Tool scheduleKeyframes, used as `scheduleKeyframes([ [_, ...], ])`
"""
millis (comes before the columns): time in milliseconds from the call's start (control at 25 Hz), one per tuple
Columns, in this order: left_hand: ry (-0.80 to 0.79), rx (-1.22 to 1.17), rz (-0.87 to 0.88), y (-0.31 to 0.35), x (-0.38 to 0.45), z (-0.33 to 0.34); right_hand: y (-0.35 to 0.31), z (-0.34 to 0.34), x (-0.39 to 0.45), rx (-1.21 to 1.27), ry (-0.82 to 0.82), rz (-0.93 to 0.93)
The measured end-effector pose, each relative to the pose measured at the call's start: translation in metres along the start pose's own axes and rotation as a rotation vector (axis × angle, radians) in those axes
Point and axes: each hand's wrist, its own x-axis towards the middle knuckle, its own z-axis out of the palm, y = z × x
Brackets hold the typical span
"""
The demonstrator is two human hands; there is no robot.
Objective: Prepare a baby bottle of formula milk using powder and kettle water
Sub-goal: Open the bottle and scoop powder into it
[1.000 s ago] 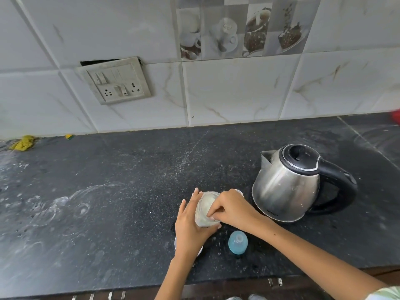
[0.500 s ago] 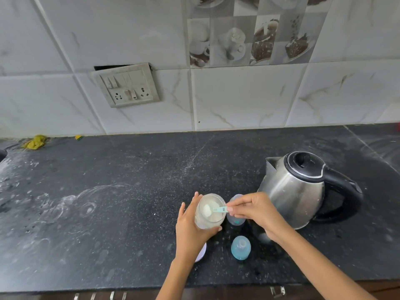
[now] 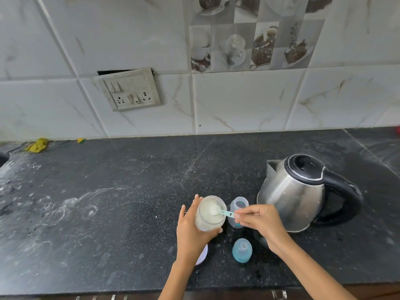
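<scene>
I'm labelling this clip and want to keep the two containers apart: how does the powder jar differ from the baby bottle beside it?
The powder jar is wider than the baby bottle. The jar holds white powder; what the bottle holds cannot be told. The left hand grips the jar, while no hand holds the bottle; the right hand pinches a scoop. Both are clear and open-topped.

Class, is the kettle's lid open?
No, the black lid sits shut on the kettle.
</scene>
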Motion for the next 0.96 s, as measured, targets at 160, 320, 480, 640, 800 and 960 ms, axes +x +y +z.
scheduleKeyframes([
  [160, -0.004, -0.011, 0.006, 0.000, 0.000, 0.000, 0.006, 0.002, -0.002, 0.014, 0.037, -0.032],
  [320, -0.010, -0.005, -0.032, -0.007, 0.001, 0.001, 0.007, 0.005, -0.002, -0.033, 0.076, -0.097],
  [480, -0.075, -0.098, -0.127, -0.009, 0.008, -0.005, 0.006, 0.008, 0.002, -0.020, 0.088, -0.085],
  [640, -0.144, -0.105, -0.206, -0.010, 0.017, -0.015, -0.003, 0.020, 0.004, 0.050, 0.080, -0.068],
  [800, -0.118, -0.008, -0.176, -0.002, 0.010, -0.018, -0.010, 0.024, -0.002, 0.123, 0.079, -0.034],
  [960, 0.278, -0.086, 0.046, 0.019, -0.021, -0.011, -0.010, 0.009, -0.016, 0.255, 0.145, -0.015],
])
